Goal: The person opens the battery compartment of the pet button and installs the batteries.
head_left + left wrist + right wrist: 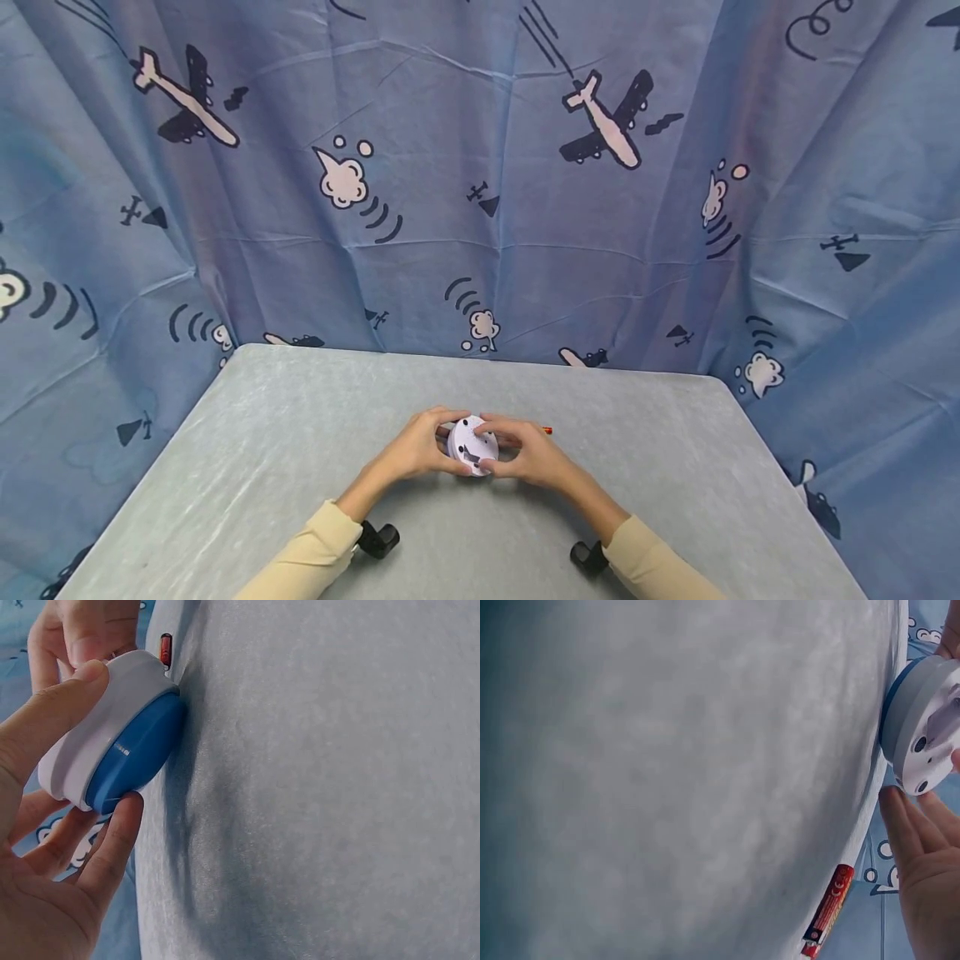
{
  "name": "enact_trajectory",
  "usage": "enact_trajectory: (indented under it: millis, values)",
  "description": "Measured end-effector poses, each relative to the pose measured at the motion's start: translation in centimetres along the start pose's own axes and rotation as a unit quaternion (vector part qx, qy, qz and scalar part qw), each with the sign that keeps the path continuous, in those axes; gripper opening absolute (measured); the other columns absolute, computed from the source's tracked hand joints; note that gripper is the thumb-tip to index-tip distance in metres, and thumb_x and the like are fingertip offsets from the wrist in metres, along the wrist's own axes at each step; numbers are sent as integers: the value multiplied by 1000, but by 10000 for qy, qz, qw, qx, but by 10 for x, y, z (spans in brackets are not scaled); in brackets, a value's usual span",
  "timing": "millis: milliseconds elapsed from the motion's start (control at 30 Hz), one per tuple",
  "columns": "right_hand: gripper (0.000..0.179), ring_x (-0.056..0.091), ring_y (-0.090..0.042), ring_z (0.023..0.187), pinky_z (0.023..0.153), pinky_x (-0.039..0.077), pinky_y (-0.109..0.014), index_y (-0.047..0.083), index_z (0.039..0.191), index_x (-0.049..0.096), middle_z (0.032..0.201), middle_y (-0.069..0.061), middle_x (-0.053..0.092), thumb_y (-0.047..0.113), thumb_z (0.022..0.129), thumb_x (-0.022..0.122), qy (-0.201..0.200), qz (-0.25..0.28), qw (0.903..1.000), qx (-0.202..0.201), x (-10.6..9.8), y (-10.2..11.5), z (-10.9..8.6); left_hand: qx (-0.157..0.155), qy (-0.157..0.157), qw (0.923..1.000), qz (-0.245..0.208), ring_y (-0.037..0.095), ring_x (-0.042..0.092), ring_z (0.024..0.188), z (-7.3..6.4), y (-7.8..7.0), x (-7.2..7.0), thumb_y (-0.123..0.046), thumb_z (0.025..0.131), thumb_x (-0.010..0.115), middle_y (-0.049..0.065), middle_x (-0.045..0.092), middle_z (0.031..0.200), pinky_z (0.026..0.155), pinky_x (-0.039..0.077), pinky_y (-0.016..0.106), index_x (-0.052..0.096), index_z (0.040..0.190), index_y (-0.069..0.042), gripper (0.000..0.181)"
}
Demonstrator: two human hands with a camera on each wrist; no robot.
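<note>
Between both hands is a round device (467, 458), white with a blue domed side (139, 754). Its white face, marked by dark round holes and a recess, is turned up toward the head camera. My left hand (416, 446) holds it by the rim, the thumb on the white casing and fingertips at the blue side. From the other side my right hand (534, 454) grips it, with a finger reaching over the white face and the thumb at the near edge. A red battery (829, 909) lies on the table beyond the right hand, mostly hidden by it in the head view.
A pale grey cloth covers the table (300, 400). Behind it hangs a blue curtain (420, 208) printed with planes and clouds. Dark straps with small black camera mounts (378, 540) sit at both wrists.
</note>
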State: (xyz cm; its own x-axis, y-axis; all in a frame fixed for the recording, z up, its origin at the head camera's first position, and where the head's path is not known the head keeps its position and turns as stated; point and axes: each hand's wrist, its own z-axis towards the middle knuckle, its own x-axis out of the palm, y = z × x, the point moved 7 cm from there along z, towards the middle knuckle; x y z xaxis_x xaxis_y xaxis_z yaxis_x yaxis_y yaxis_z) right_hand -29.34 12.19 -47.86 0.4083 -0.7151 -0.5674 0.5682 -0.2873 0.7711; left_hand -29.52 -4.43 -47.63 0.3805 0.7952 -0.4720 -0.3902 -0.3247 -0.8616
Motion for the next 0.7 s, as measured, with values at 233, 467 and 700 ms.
enact_trajectory:
  millis: [233, 467, 700]
  values:
    - [16, 58, -24, 99, 80, 50, -42, 17, 103, 79, 111, -4, 62, 15, 88, 82, -370, -597, 9974, -168, -7, 3, -3, -16, -19, 10000, 23, 29, 66, 99, 0, 0, 0, -8, 70, 96, 17, 59, 126, 76, 57, 26, 57, 137, 8, 79]
    - [8, 48, -13, 67, 56, 40, -24, 13, 95, 79, 79, 3, 57, 8, 89, 80, -503, -274, 9980, -256, -9, 6, -2, -22, -2, 9999, -100, 29, 67, 99, -2, 2, 0, -6, 70, 95, 18, 59, 125, 75, 57, 26, 57, 137, 8, 79]
    - [10, 44, -9, 62, 53, 34, -20, 0, 91, 76, 70, -3, 55, -9, 86, 75, -636, 19, 9973, -358, -13, 17, 1, 37, 10, 9998, -194, 29, 66, 98, -1, 1, 0, -4, 68, 95, 17, 59, 124, 75, 57, 27, 56, 137, 8, 80]
